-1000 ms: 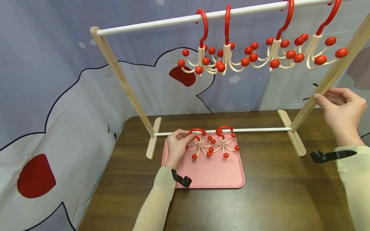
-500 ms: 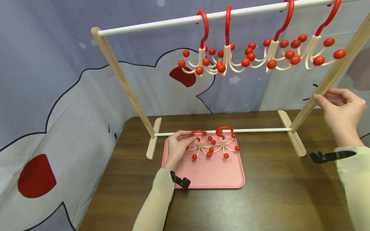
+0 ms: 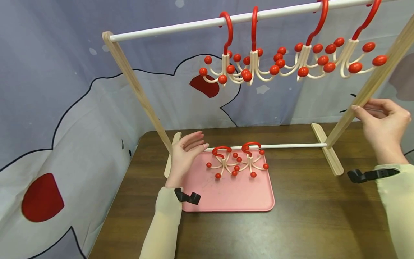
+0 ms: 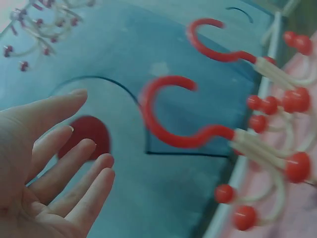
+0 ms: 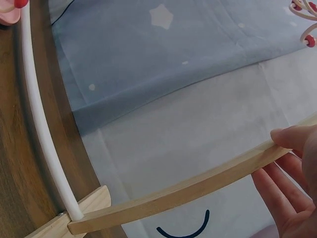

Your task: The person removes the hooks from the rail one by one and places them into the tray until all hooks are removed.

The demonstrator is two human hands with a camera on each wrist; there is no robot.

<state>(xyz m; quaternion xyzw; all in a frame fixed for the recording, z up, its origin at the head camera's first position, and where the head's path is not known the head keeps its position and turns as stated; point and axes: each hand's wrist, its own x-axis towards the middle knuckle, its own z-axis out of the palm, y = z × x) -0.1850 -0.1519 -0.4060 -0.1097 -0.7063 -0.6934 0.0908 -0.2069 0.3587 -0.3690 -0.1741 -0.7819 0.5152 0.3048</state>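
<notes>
- We see the left hand [image 3: 185, 158] with its fingers loosely extended and the thumb apart from them; it holds nothing.
- This hand is near the left hanger [image 3: 223, 163] of the tray pair, but does not touch it.
- The left hanger and the right hanger [image 3: 250, 160] lie on the far part of the pink tray [image 3: 229, 198], side by side, their red hooks pointing to the cloth [image 3: 155, 100] behind.
- In the head view both hooks cross over the white lower bar [image 3: 291, 146]; we cannot tell if they touch it.
- We see the right hand [image 3: 386, 126] pinching the wooden right post [image 3: 339, 126] of the rack between thumb and fingers, above the right foot [image 3: 332, 162].
- Four other hangers [image 3: 254, 59] hang by red hooks from the white top bar [image 3: 181, 27], two near the middle and two more to the right.
- The left post [image 3: 139, 91] carries the other end of this bar.
- The tray and the rack stand on the brown counter [image 3: 307, 223].
</notes>
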